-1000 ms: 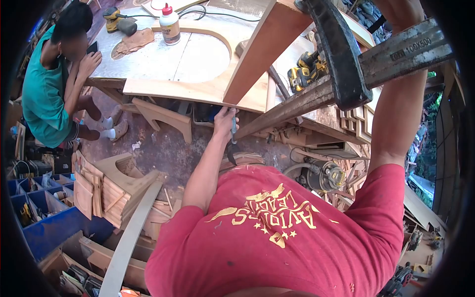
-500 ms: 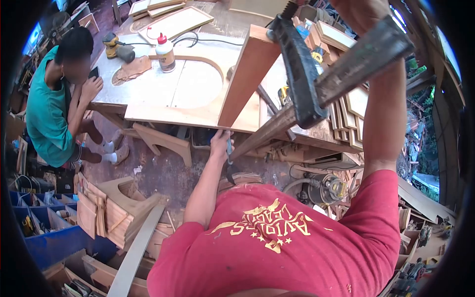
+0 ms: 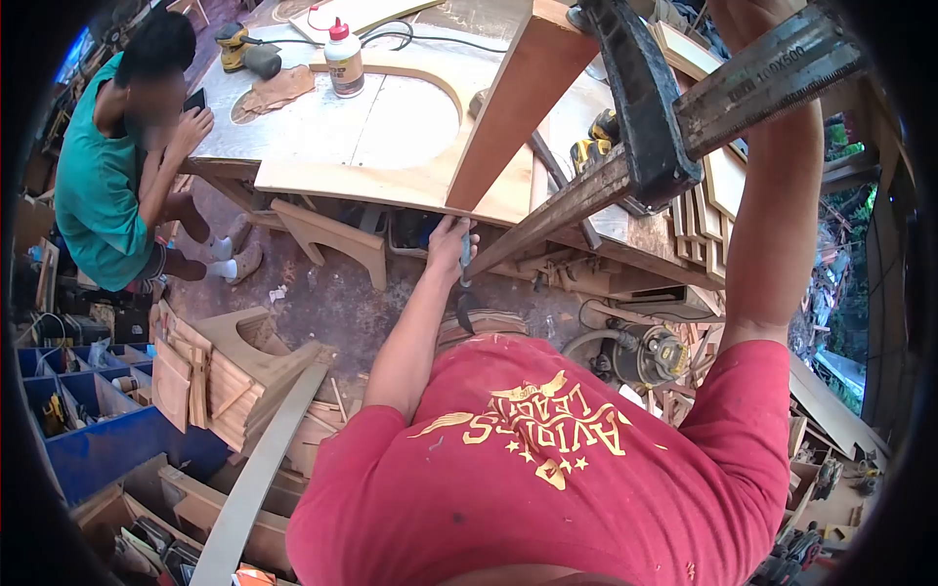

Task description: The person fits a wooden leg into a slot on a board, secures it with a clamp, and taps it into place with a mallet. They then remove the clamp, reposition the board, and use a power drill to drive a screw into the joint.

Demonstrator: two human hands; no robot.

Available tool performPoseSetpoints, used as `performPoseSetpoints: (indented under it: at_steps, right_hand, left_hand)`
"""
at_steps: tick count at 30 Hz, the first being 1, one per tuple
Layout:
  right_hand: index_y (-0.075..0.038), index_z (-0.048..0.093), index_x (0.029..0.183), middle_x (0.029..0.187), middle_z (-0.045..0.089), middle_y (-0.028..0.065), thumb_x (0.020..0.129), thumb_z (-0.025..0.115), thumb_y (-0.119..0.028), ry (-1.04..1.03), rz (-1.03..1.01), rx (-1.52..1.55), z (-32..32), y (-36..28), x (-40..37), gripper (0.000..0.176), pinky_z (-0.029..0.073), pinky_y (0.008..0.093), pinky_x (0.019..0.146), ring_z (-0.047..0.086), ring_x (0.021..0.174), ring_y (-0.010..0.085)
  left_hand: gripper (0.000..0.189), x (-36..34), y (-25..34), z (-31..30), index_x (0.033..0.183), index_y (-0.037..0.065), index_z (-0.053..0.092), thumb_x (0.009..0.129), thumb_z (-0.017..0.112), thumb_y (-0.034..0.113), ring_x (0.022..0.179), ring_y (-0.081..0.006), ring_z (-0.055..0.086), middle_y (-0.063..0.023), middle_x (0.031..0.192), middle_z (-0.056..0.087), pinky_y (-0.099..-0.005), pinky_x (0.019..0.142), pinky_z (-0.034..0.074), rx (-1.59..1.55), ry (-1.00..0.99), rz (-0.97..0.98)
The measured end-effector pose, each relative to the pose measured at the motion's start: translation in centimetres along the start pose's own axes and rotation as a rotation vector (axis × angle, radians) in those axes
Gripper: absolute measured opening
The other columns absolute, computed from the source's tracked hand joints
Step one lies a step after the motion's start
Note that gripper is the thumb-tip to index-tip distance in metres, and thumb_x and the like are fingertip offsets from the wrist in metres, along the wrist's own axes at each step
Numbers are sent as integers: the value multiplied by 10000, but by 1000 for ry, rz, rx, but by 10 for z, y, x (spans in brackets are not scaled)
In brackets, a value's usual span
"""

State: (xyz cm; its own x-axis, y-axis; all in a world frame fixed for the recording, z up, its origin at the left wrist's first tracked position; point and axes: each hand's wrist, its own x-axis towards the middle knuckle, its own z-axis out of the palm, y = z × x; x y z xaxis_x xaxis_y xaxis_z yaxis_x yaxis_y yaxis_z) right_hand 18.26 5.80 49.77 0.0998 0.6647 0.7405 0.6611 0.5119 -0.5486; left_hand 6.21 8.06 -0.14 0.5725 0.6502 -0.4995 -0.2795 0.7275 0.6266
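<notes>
A large bar clamp (image 3: 650,122), with a toothed steel bar and a black jaw, slants across the bench edge. Its upper end presses near the top of a reddish-brown wooden board (image 3: 523,93) that stands upright on a pale, curve-cut wooden panel (image 3: 352,181). Below the panel's front edge, my left hand (image 3: 449,244) is closed around the clamp's lower end. My right hand (image 3: 757,15) is raised beside the upper part of the clamp, behind the bar. The frame's top edge cuts off its fingers, so its grip is hidden.
A glue bottle (image 3: 345,63) and a yellow sander (image 3: 234,47) stand on the bench. Yellow power tools (image 3: 594,142) and stacked wooden frames (image 3: 699,230) lie right. A seated person in green (image 3: 103,195) is at left. Curved wooden pieces (image 3: 230,381) stand below.
The whole view has shifted, so the bench and board appear higher and slightly right. The clamp's upper part appears farther right. My left hand stays at the clamp's lower end.
</notes>
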Motion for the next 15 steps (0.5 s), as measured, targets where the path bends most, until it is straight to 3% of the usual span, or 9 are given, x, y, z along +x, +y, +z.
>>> performPoseSetpoints:
  at_steps: [7, 12, 15]
  right_hand:
    - [-15, 664, 1157, 932, 737, 95, 990, 717, -336, -115, -2, 313, 0, 29, -2, 366, 611, 341, 813, 719, 827, 164]
    - [-16, 652, 1124, 933, 741, 82, 1000, 688, -389, -38, 61, 166, 13, 23, -12, 395, 617, 358, 780, 728, 818, 176]
    - [-26, 647, 1114, 943, 723, 74, 1012, 668, -393, -82, 126, 154, 5, 25, -12, 382, 613, 355, 792, 727, 818, 185]
  left_hand:
    - [517, -11, -9, -13, 1486, 34, 482, 999, 643, 93, 800, -125, 657, -68, 1126, 672, -276, 659, 567, 138, -24, 98]
    - [677, -29, -4, -24, 1549, -36, 378, 955, 682, 77, 842, -125, 667, -134, 1178, 696, -264, 702, 558, 325, -19, 135]
    - [676, -31, -1, -29, 1520, -46, 434, 924, 721, 95, 840, -117, 660, -153, 1204, 698, -256, 708, 545, 407, -9, 199]
